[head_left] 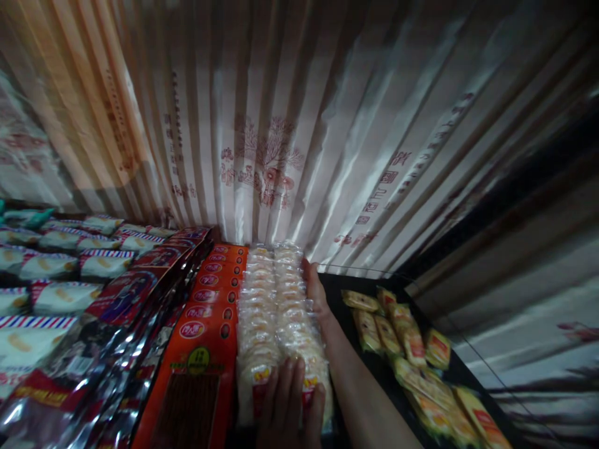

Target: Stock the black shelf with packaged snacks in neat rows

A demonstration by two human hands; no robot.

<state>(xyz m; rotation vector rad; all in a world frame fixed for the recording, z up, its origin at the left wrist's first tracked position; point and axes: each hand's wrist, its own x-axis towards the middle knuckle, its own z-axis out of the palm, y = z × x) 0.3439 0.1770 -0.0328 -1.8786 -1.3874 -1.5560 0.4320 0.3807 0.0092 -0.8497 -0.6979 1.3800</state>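
Note:
Two side-by-side rows of clear-wrapped pale round crackers [257,324] stand in the middle, overlapping from front to back. Across the front packs, near the bottom edge, lies my left hand [292,399], its fingers stretched out and a little apart. My right hand [316,290] reaches along the right side and rests against the far end of the right row. Its fingers look extended, though partly hidden behind the packs. Left of the crackers, touching them, is a row of orange packets [201,349] with a dark brown window in front.
Dark shiny packets [116,312] and white bags with striped edges [60,299] fill the left. Small yellow packs [407,337] lie loosely on the black surface [346,324] at right. A pleated printed curtain [271,125] hangs behind; a thin cord crosses the right side.

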